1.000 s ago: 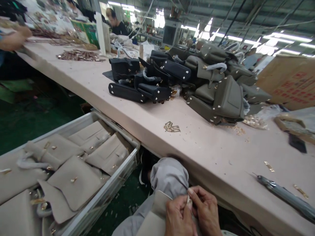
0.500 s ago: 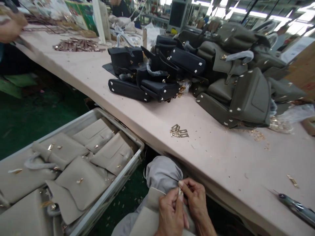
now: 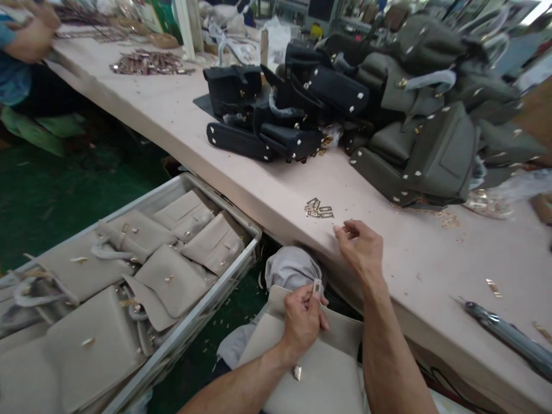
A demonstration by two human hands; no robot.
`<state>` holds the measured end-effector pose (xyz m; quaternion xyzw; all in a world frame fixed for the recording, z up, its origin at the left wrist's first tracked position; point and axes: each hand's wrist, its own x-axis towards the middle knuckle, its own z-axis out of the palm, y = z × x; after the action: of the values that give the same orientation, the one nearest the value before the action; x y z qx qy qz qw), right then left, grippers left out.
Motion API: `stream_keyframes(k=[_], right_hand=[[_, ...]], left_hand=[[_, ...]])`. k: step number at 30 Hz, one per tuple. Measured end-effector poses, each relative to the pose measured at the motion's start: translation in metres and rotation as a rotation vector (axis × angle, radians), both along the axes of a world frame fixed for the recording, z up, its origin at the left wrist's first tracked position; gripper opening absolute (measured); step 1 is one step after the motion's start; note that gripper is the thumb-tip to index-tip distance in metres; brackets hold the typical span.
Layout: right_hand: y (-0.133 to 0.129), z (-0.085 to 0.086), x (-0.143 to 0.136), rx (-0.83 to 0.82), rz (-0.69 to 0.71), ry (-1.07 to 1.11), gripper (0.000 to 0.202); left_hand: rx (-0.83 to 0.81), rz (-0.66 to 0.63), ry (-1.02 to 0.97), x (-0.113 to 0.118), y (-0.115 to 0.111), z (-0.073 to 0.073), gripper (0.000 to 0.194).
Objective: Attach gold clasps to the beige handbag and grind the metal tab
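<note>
My left hand [image 3: 302, 322] pinches a small metal plate [image 3: 317, 287] with a slot in it, above a beige bag [image 3: 319, 376] on my lap. A metal fitting [image 3: 297, 372] sits on the bag's front. My right hand [image 3: 360, 247] hovers at the table edge, thumb and fingers apart, with nothing visible between them. Just beyond its fingertips, a small pile of slotted metal plates [image 3: 318, 209] lies on the pink-beige table [image 3: 276, 195].
A grey crate [image 3: 254, 241] of beige bags stands at the left. Black bags [image 3: 288, 109] and dark olive bags [image 3: 440, 155] are heaped on the table. A power screwdriver [image 3: 509, 333] lies at the right. Another person's arm [image 3: 32, 40] shows at the upper left.
My right hand has left the small plate and moved up and right to the table edge. My left hand still holds the plate. The view has shifted, showing more of the lap bag.
</note>
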<state>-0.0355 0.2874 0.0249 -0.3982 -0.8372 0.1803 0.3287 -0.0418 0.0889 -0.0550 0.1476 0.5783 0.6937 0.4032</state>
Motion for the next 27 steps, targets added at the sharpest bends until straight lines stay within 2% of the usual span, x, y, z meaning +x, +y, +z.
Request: stream_keyframes(k=[3,7,12,18,23,27], right_hand=[[0.021,-0.010,-0.022,0.005,-0.013,-0.165,0.046],[0.024,-0.014,-0.043,0.006,-0.108,-0.281,0.054],[0.026,-0.008,-0.058,-0.089,-0.157,-0.268,0.052],[0.036,0.005,-0.069,-0.223,-0.163,-0.261,0.038],[0.043,-0.001,-0.066,-0.235,-0.107,-0.147,0.046],[0.039,-0.012,-0.061,-0.165,0.055,-0.040,0.018]], left_hand=[[0.014,0.001,0.010,0.003,0.003,-0.002,0.047],[0.038,0.013,0.018,0.002,0.002,-0.002,0.051],[0.043,0.040,0.027,-0.001,-0.003,-0.001,0.053],[0.056,0.026,0.043,0.000,-0.001,-0.005,0.056],[0.056,0.028,0.061,0.002,-0.002,-0.009,0.058],[0.043,0.043,0.080,0.000,0.000,-0.008,0.063]])
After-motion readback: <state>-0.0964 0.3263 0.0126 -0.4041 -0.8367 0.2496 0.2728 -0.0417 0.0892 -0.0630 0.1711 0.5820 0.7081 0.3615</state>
